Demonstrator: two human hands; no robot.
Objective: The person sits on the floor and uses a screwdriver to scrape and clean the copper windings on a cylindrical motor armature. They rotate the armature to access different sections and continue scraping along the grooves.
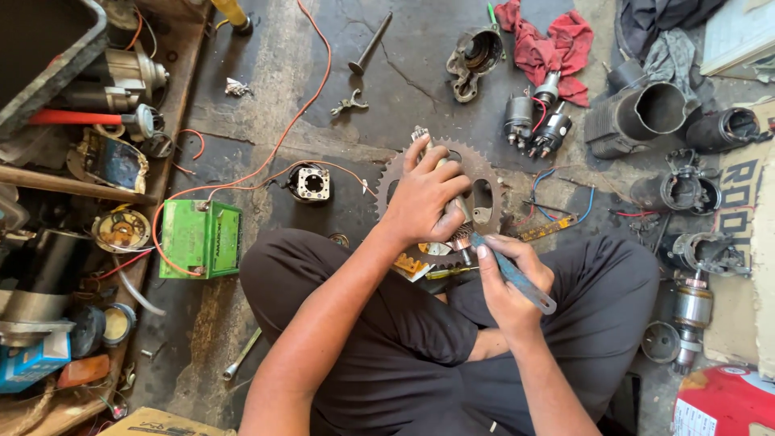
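My left hand (426,198) grips a small motor armature (452,214), a metal shaft with a coppery end, held upright over a large toothed sprocket (484,194) lying on the floor. My right hand (508,282) holds a flat blue-grey file-like tool (517,281), its tip against the lower end of the armature. I sit cross-legged in dark trousers (387,339), both hands above my lap.
A green battery (200,239) with orange wires (274,145) stands at left beside a cluttered wooden shelf (73,186). Starter motors (537,121), metal cylinders (646,113), a red rag (549,44), a valve (370,44) and motor parts (694,250) lie around on the concrete floor.
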